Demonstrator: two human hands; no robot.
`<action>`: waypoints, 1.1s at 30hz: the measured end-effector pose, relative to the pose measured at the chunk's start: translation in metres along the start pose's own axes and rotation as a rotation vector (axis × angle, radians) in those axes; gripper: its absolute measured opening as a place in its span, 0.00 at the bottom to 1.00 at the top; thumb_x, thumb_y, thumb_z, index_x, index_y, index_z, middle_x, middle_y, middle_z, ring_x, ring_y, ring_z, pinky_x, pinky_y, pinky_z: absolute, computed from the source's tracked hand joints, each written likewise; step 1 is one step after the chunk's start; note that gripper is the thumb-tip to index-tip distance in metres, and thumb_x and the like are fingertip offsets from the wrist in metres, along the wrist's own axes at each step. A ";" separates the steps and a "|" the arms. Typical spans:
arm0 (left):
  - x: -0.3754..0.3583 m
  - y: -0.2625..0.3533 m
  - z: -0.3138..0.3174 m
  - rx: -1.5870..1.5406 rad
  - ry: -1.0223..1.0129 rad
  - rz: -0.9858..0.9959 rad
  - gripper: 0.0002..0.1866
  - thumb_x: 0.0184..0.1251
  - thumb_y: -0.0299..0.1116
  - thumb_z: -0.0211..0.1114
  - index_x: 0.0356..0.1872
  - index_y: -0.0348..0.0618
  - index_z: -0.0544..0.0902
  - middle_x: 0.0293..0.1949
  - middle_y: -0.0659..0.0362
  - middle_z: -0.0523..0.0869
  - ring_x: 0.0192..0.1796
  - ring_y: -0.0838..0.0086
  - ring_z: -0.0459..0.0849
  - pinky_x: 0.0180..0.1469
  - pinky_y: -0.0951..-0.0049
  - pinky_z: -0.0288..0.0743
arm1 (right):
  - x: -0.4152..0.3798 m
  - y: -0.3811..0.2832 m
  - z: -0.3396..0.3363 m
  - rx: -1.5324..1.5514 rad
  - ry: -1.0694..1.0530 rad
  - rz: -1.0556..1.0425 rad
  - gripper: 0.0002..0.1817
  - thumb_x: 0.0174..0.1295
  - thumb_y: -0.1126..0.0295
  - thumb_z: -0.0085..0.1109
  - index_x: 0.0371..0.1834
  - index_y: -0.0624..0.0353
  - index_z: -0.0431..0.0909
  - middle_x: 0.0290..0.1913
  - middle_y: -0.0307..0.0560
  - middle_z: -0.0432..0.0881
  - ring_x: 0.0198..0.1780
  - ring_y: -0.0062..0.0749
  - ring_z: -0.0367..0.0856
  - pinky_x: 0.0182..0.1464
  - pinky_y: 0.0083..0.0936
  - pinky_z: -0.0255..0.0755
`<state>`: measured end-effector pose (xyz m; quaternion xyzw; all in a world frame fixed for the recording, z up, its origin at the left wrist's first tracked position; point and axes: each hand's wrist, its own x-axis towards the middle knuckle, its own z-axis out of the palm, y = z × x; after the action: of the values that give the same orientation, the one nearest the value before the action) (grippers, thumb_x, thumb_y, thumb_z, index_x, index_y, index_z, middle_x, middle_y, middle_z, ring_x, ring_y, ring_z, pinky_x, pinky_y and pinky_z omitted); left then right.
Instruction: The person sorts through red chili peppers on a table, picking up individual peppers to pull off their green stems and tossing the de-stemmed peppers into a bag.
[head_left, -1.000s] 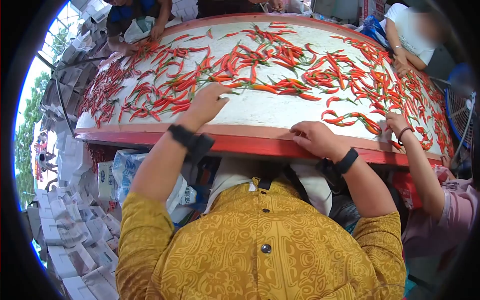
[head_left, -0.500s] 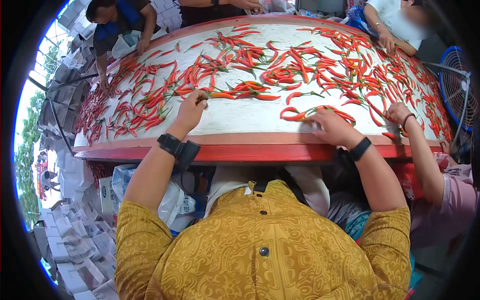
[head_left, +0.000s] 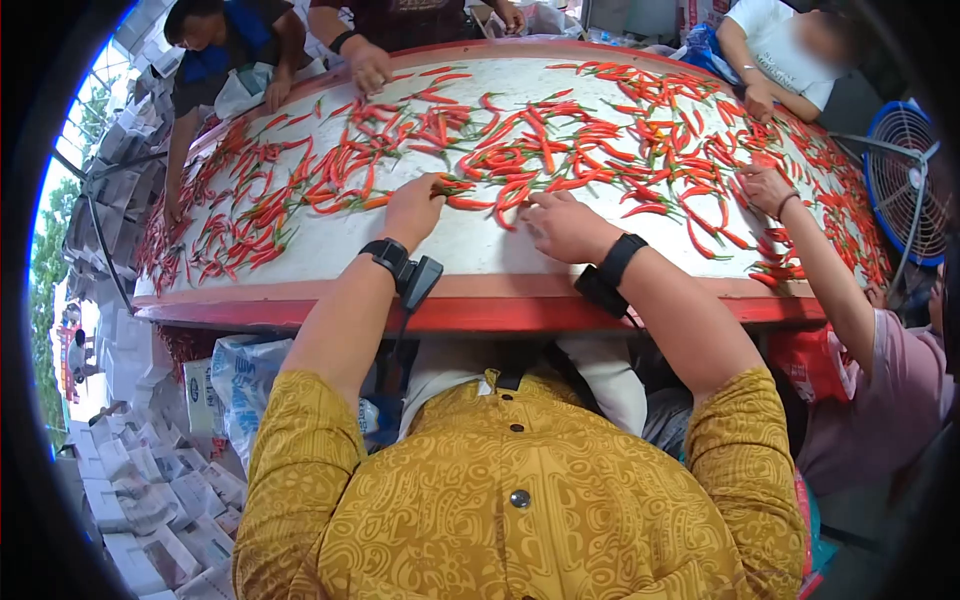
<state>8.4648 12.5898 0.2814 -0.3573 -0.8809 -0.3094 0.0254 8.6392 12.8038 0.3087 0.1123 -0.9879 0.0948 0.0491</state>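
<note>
Red chili peppers (head_left: 468, 203) lie scattered in loose rows and clusters across a broad white-topped table (head_left: 480, 248) with a red rim, as a person in a patterned yellow shirt (head_left: 500, 470) works at its near side with two bare hands. The left hand (head_left: 415, 208) is bent over the surface, its fingers curled and drawn together beside the stem ends of a small cluster, peppers lying just beyond the fingertips on the right; whether they are clamped on a stem cannot be told. The right hand (head_left: 568, 228) reaches in from the other side, fingers bent and slightly apart, with peppers just left of the fingertips and more beyond the knuckles. Whether it grips one cannot be told. Several peppers lie between the two hands. Each wrist wears a black strap. To the right, a co-worker's hand (head_left: 768, 190) with a dark band at the wrist is among other peppers, near a blue-rimmed fan (head_left: 908, 160). Another co-worker's hand (head_left: 371, 68) hangs over the far edge.
</note>
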 end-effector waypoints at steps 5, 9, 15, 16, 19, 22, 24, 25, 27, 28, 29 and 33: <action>0.003 0.041 0.015 -0.024 -0.017 0.060 0.16 0.58 0.31 0.64 0.48 0.43 0.80 0.37 0.51 0.84 0.39 0.58 0.83 0.42 0.63 0.75 | -0.016 0.062 -0.023 -0.112 0.137 0.342 0.21 0.55 0.66 0.53 0.54 0.54 0.77 0.54 0.48 0.77 0.58 0.50 0.72 0.57 0.47 0.69; -0.011 0.092 0.030 -0.126 -0.188 0.079 0.15 0.58 0.34 0.65 0.48 0.48 0.82 0.35 0.51 0.84 0.36 0.59 0.82 0.39 0.64 0.74 | -0.029 0.096 -0.023 -0.155 -0.026 0.529 0.30 0.56 0.62 0.54 0.65 0.51 0.67 0.63 0.49 0.69 0.66 0.56 0.64 0.61 0.51 0.66; -0.015 0.088 0.065 -0.021 -0.239 0.190 0.18 0.57 0.31 0.64 0.51 0.46 0.80 0.35 0.50 0.86 0.40 0.58 0.84 0.43 0.62 0.76 | -0.058 0.090 -0.024 0.105 0.065 0.028 0.21 0.56 0.68 0.57 0.54 0.57 0.75 0.58 0.52 0.74 0.59 0.49 0.70 0.61 0.37 0.64; -0.009 0.074 0.072 -0.047 -0.025 0.188 0.19 0.57 0.31 0.64 0.51 0.45 0.80 0.36 0.50 0.86 0.41 0.58 0.84 0.44 0.62 0.76 | -0.069 0.084 -0.031 0.105 0.067 0.032 0.21 0.56 0.68 0.57 0.54 0.57 0.75 0.58 0.52 0.74 0.59 0.49 0.70 0.61 0.37 0.64; -0.002 0.094 0.057 -0.020 0.011 0.004 0.19 0.57 0.32 0.64 0.52 0.46 0.79 0.33 0.53 0.85 0.35 0.62 0.83 0.39 0.64 0.75 | -0.097 0.061 -0.067 0.376 -0.222 0.084 0.13 0.56 0.69 0.56 0.43 0.60 0.81 0.41 0.51 0.82 0.46 0.44 0.79 0.52 0.36 0.72; -0.009 0.133 0.059 -0.098 -0.046 -0.088 0.17 0.57 0.33 0.64 0.49 0.46 0.81 0.31 0.53 0.84 0.28 0.63 0.81 0.34 0.65 0.74 | -0.123 0.070 -0.047 0.361 -0.368 -0.025 0.14 0.55 0.71 0.57 0.45 0.59 0.80 0.45 0.52 0.80 0.50 0.45 0.77 0.54 0.34 0.71; -0.021 0.173 0.071 -0.229 -0.247 0.107 0.14 0.57 0.33 0.65 0.46 0.45 0.82 0.28 0.51 0.84 0.27 0.64 0.81 0.33 0.68 0.74 | -0.129 0.090 -0.034 0.289 -0.181 -0.064 0.15 0.54 0.71 0.57 0.46 0.58 0.80 0.46 0.52 0.80 0.51 0.45 0.77 0.55 0.34 0.70; -0.029 0.192 0.077 -0.292 -0.320 0.206 0.14 0.58 0.33 0.64 0.45 0.45 0.82 0.28 0.50 0.83 0.27 0.65 0.81 0.34 0.69 0.75 | -0.130 0.096 -0.037 0.217 0.003 -0.103 0.16 0.54 0.71 0.57 0.47 0.58 0.79 0.48 0.52 0.79 0.53 0.45 0.76 0.56 0.34 0.70; -0.048 0.222 0.076 -0.398 -0.500 0.325 0.12 0.60 0.33 0.63 0.45 0.44 0.82 0.29 0.51 0.83 0.29 0.68 0.82 0.37 0.70 0.76 | -0.131 0.117 -0.055 0.295 -0.009 0.018 0.16 0.54 0.71 0.57 0.46 0.60 0.80 0.45 0.53 0.81 0.48 0.46 0.79 0.52 0.36 0.73; -0.060 0.235 0.071 -0.445 -0.611 0.341 0.12 0.62 0.33 0.62 0.45 0.43 0.82 0.29 0.52 0.84 0.31 0.69 0.83 0.39 0.71 0.76 | -0.134 0.126 -0.066 0.325 -0.008 0.112 0.14 0.55 0.70 0.56 0.45 0.60 0.81 0.43 0.53 0.82 0.45 0.46 0.80 0.50 0.37 0.74; -0.071 0.239 0.065 -0.518 -0.655 0.394 0.11 0.64 0.32 0.61 0.44 0.41 0.83 0.31 0.55 0.85 0.31 0.72 0.82 0.39 0.72 0.76 | -0.136 0.137 -0.079 0.258 0.028 0.176 0.13 0.55 0.70 0.55 0.43 0.59 0.81 0.41 0.52 0.83 0.44 0.46 0.81 0.49 0.37 0.74; -0.105 0.224 0.022 -0.657 -0.655 0.465 0.10 0.69 0.31 0.58 0.44 0.34 0.81 0.28 0.59 0.83 0.28 0.76 0.78 0.34 0.75 0.72 | -0.123 0.196 -0.115 0.046 0.094 0.361 0.11 0.56 0.69 0.52 0.37 0.58 0.82 0.36 0.52 0.84 0.41 0.47 0.82 0.45 0.40 0.75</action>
<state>8.6909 12.6620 0.3538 -0.6107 -0.5966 -0.4277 -0.2970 8.7215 13.0403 0.3725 -0.0705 -0.9862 0.1298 0.0748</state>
